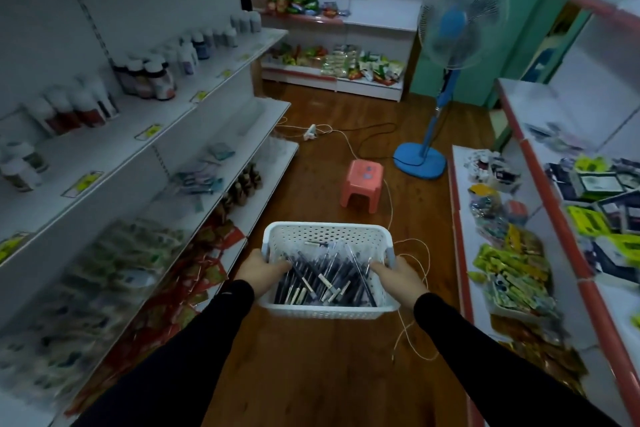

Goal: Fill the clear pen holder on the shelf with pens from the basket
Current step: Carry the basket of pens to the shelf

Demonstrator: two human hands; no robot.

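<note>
A white perforated basket [325, 234] hangs in front of me above the wooden floor, held between both hands. Several dark pens [325, 279] with pale clips lie piled inside it. My left hand [261, 270] grips the basket's left rim, thumb inside. My right hand [398, 274] grips the right rim the same way. I cannot make out a clear pen holder on any shelf; the left shelves are blurred.
White shelves [145, 146] with bottles and packets line the left. A red-edged shelf unit [460, 253] with packets runs along the right. A pink stool [363, 184], a blue standing fan [436, 135] and loose white cables [412, 322] are on the floor ahead.
</note>
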